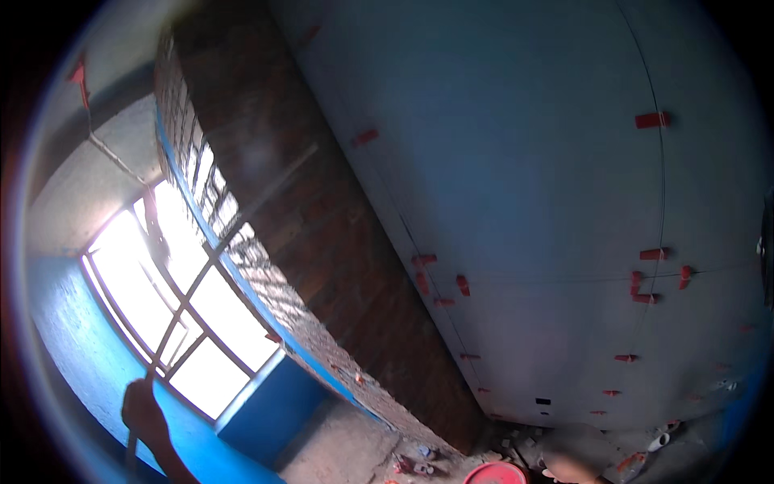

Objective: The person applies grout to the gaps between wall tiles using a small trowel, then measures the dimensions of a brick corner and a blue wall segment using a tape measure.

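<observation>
My left hand (143,415) is closed around a long, thin rod (203,270), which slants up and right across the bright window and the dark exposed brick. My right hand (568,466) shows only partly at the lower edge, blurred, to the right of a red round bucket or basin (496,476); whether it holds anything is unclear. Above it, a large grey tiled wall surface (532,210) carries several small red wedge clips (651,120) along its thin joints.
A barred window (222,371) sits in a blue-painted wall (72,315) on the left. A rough brick band (339,266) runs diagonally beside the tiles. Small scattered items (415,466) and a white bottle-like object (659,440) lie along the bottom near a dusty concrete surface (330,448).
</observation>
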Available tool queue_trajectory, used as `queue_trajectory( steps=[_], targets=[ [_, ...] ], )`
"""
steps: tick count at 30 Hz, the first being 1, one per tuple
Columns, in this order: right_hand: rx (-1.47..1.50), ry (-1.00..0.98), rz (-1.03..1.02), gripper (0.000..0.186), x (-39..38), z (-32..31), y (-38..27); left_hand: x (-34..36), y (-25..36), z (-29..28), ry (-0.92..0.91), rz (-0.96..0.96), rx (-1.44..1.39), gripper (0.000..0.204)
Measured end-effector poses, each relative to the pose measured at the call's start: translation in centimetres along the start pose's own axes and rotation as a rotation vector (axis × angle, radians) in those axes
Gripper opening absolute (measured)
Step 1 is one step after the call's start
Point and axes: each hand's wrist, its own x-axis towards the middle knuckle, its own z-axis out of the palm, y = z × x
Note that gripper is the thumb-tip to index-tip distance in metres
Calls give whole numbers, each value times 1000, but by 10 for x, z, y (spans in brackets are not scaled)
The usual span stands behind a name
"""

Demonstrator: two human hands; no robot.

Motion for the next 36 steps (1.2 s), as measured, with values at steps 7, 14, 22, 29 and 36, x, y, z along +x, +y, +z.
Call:
queue_trajectory(
  steps=[7,14,22,29,36],
  targets=[
    [14,139,70,30,89,-14,105,132,-37,42,21,20,239,24],
    [186,257,270,25,110,-25,145,204,-62,106,146,164,421,22],
    [562,377,400,26,58,30,154,221,-59,124,218,168,381,23],
    [746,434,401,27,27,77,144,240,-59,131,346,229,226,22],
    [796,459,432,29,16,94,146,246,-54,123,323,294,332,21]
  ],
)
